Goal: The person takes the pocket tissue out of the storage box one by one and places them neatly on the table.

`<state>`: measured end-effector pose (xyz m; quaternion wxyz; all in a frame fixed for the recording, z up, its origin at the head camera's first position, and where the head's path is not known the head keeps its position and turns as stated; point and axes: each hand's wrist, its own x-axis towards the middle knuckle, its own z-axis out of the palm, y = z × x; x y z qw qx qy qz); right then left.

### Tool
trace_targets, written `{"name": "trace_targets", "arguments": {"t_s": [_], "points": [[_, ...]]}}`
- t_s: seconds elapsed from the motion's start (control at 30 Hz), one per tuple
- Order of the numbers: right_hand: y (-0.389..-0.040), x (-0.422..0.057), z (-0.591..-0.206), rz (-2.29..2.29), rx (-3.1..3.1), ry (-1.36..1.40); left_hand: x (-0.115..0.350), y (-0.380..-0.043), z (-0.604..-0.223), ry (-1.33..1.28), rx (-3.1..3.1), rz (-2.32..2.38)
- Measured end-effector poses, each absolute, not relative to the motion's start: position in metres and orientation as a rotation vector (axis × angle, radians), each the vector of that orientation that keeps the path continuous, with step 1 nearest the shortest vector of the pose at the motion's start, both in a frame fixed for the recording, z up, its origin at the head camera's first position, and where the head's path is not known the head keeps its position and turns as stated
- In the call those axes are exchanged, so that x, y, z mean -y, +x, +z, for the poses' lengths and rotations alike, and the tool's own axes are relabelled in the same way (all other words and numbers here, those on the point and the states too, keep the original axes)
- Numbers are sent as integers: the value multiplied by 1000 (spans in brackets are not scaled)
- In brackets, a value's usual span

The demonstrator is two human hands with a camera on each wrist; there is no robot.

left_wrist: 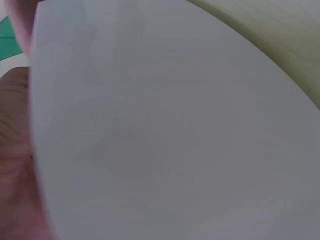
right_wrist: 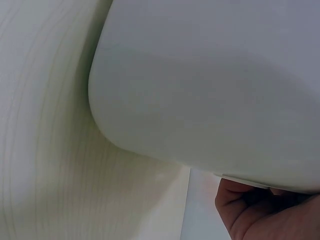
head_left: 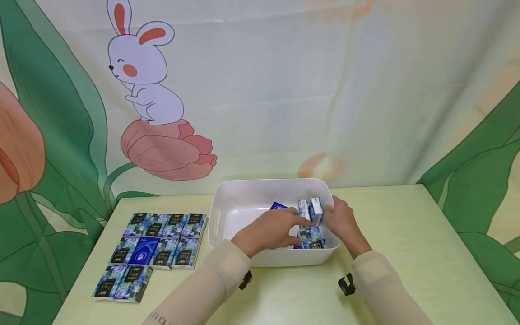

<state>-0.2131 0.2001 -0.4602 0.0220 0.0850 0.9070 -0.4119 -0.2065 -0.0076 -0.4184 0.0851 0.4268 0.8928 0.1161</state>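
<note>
A white plastic bin [head_left: 252,258] stands at the back of the table. My right hand [head_left: 343,221] grips its right end at the handle, and in the right wrist view the curled fingers [right_wrist: 240,200] show at the handle slot. My left hand [head_left: 272,230] reaches over the front rim into the bin, thumb and fingers spread apart. Just beside its fingertips lies a floral tissue pack [head_left: 310,235]. Two packs [head_left: 315,211] stand on edge against the right inner wall, and a dark blue pack [head_left: 278,205] shows partly behind the left hand. The bin's outer wall [left_wrist: 165,125] fills the left wrist view.
Left of the bin, several floral tissue packs [head_left: 163,250] lie in rows on the pale table [head_left: 292,298], with one plain blue pack [head_left: 144,250] among them. A printed curtain [head_left: 260,99] hangs behind the table's back edge.
</note>
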Motion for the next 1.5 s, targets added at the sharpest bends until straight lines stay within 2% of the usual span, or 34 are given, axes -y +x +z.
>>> {"name": "trace_targets", "arguments": {"t_s": [0.33, 0.6, 0.93, 1.1, 1.5], "points": [[-214, -199, -461, -1249, -2858, 217, -25, -211, -445, 1390, -2641, 58], [-213, -199, -462, -1258, -2855, 232, -13, -208, -439, 1314, -2809, 69], [-214, -197, -462, -1267, -2838, 251, 52, -182, -384, 1155, -3067, 577], [-215, -198, -464, -1274, -2831, 252, 93, -168, -371, 1052, -3201, 689], [-217, -199, -463, -1268, -2828, 248, 191, -125, -381, 354, -3343, 674]]}}
